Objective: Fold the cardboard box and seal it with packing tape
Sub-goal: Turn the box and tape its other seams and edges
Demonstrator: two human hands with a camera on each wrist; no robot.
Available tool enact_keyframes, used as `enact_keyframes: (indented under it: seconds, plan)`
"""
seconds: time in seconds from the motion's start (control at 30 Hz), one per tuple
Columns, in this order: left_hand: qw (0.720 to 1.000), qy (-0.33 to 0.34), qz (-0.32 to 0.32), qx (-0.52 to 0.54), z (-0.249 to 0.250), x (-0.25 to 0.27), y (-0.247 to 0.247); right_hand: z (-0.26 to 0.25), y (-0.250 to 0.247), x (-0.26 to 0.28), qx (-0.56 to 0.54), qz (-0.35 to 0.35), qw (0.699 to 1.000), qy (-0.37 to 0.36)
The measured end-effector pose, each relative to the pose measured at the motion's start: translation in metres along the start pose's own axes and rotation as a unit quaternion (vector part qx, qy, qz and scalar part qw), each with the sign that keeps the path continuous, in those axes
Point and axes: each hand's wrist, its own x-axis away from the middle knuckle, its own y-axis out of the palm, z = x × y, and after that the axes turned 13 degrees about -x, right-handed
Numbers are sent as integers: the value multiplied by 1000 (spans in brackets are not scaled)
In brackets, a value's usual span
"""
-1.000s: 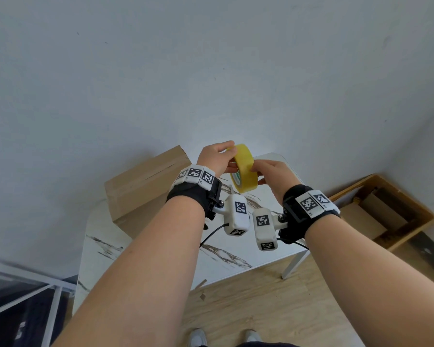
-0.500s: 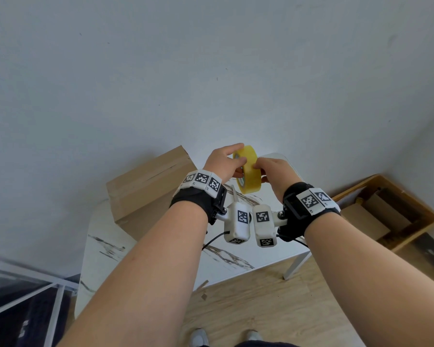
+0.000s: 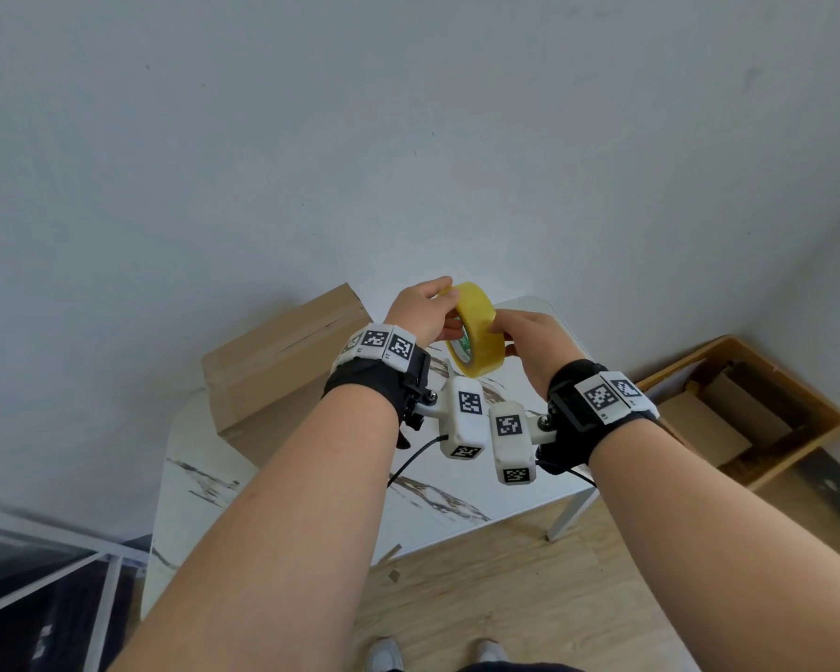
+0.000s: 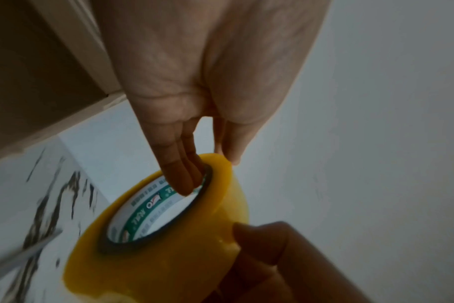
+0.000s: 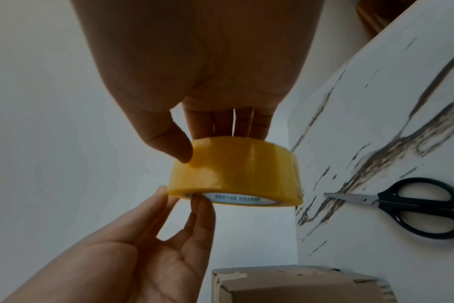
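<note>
A yellow packing tape roll (image 3: 476, 327) is held up in front of the wall, above the table. My left hand (image 3: 444, 308) pinches its rim, fingers (image 4: 184, 180) inside the core and thumb on the outer band. My right hand (image 3: 515, 334) grips the roll (image 5: 236, 174) from the other side, thumb (image 5: 169, 145) on the band and fingers behind it. The closed cardboard box (image 3: 282, 361) lies on the table to the left, below my left wrist. In the right wrist view its taped corner (image 5: 298, 285) shows at the bottom.
Black-handled scissors (image 5: 415, 207) lie on the white marble-patterned table (image 3: 457, 502), right of the box. A wooden crate (image 3: 796, 405) with flat cardboard stands on the floor at the right. A white frame (image 3: 69, 565) is at the lower left.
The roll has been turned between my hands, so its outer band now faces up more. Both hands stay at about the same height above the table.
</note>
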Motion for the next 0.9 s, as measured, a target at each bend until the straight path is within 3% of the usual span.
enact_keyframes:
  seconds: [0.17,0.33,0.57,0.9]
  plan:
    - [992,54,-20,-110,6,8,-1,-8,2,-6,-11,25,1000,11]
    - [986,56,-38,-150,1,9,3,-9,5,-10,16,41,998,38]
    - [993,25,-42,-105,5,5,8,-11,6,-13,31,35,997,58]
    - [996,-49,-26,71,11,-3,3,-12,2,-7,28,-5,999,13]
